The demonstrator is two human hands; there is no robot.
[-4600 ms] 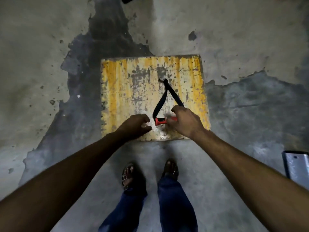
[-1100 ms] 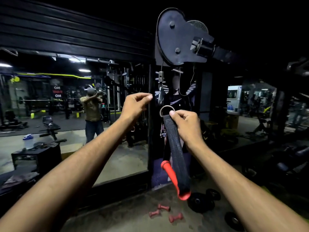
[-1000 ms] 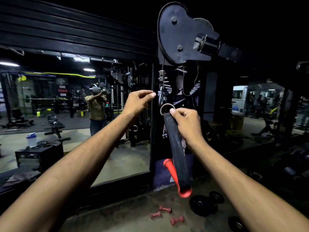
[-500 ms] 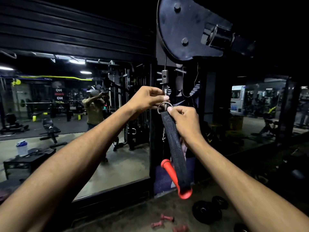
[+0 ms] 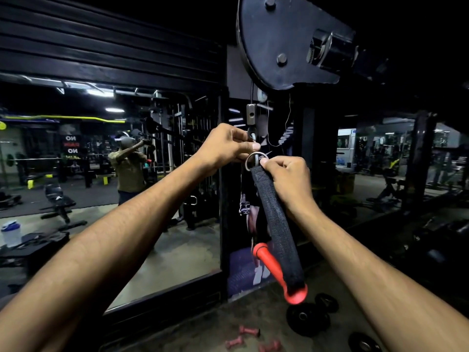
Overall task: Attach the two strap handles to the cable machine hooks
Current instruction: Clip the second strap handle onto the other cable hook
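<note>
A black strap handle (image 5: 275, 222) with a red grip (image 5: 278, 271) hangs from my right hand (image 5: 286, 181), which pinches the strap's top just below its metal ring (image 5: 254, 160). My left hand (image 5: 225, 146) is closed on the cable machine's hook (image 5: 252, 135), which hangs under a grey cable end block (image 5: 251, 115) below the black pulley housing (image 5: 279, 39). The ring sits right under my left fingertips, touching the hook's lower end; whether it is clipped in is hidden by my fingers. Only one strap handle is in view.
A large mirror (image 5: 106, 174) at left reflects the gym and a person. Black weight plates (image 5: 308, 318) and small pink dumbbells (image 5: 250, 332) lie on the floor below. A dark machine frame (image 5: 418, 161) stands at right.
From the yellow floor plate I lifted the handle up to the cable. Over the last second my left hand closed on the hook and my right hand raised the ring up against it.
</note>
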